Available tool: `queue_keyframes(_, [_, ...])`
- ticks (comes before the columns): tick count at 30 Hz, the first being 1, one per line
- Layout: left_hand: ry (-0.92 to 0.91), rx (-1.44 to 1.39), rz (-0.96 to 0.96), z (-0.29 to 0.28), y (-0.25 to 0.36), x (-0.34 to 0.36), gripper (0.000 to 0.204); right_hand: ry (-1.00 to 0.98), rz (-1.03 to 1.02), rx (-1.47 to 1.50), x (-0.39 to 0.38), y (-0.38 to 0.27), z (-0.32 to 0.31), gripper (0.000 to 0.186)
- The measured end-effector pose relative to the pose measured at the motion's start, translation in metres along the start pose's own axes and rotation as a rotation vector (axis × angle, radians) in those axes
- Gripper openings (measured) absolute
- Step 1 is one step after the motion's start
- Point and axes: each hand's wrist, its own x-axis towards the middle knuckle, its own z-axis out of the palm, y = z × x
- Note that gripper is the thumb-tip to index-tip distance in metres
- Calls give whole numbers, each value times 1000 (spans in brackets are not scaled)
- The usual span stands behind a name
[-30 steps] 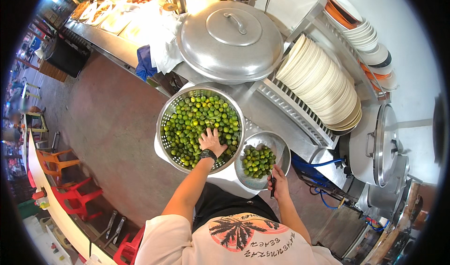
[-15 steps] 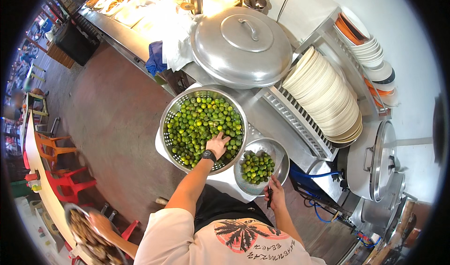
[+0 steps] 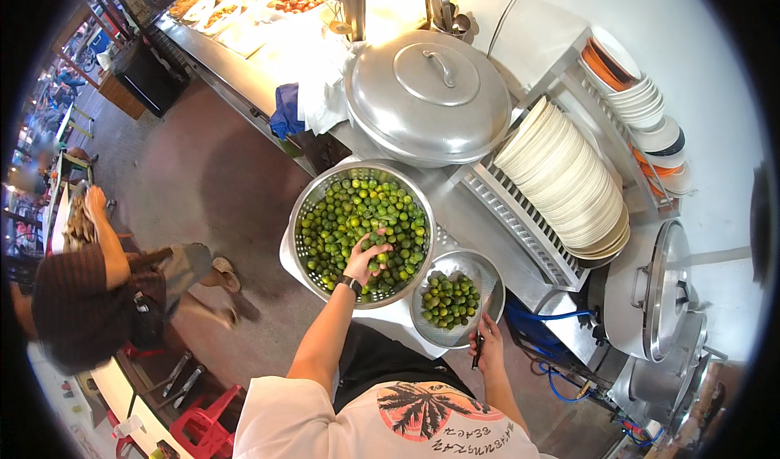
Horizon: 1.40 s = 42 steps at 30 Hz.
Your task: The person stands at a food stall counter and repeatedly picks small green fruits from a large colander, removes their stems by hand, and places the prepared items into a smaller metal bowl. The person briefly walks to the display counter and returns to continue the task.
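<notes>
A large perforated metal colander [image 3: 302, 274] is heaped with small green limes [image 3: 353, 207], a few of them yellowish. My left hand [image 3: 363, 257], a dark watch on its wrist, is at the near right part of the heap, its fingers curled around some of the limes. Beside the colander on the right is a smaller metal bowl [image 3: 491, 279] holding more limes [image 3: 449, 300]. Gripped in my right hand [image 3: 489, 345] at the bowl's near right rim is a knife [image 3: 478, 352] with a black handle. Its thin blade points up over the bowl.
A big lidded pot [image 3: 431, 93] stands beyond the colander. To the right are a rack of cream plates [image 3: 565, 183], stacked bowls [image 3: 642, 93] and another large pot [image 3: 642, 288]. At left, a person [image 3: 81, 296] in dark clothing walks near a long table, carrying a container.
My left hand has shifted slightly left and lifted, its fingers around limes. My right hand keeps the knife. The person at left has moved farther away along the table with the container.
</notes>
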Motion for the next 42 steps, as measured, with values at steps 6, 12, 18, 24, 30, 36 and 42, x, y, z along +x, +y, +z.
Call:
queue_keyframes(6, [-238,-397,19,-5,-4,-3,53,-47,9,-12,-2,-4,9,48])
queue_keyframes(12, [-176,-448,-25,14,12,-14,53,-108,-12,-50,-3,-3,8,48])
queue_keyframes(18, [-194,-315,27,12,8,-15,59,-125,-27,-35,-7,-6,7,54])
queue_keyframes(24, [-233,-360,7,9,14,-23,46,-149,-60,-41,-10,-5,6,56])
queue_keyframes(30, [-106,-307,-20,17,16,-34,33,-176,-117,-145,-22,-10,12,51])
queue_keyframes(36, [-125,-544,-42,30,17,-50,37,-265,-287,-287,-30,-22,34,52])
queue_keyframes(42, [-333,-814,37,29,14,-53,36,-357,-297,-260,-37,-25,41,52])
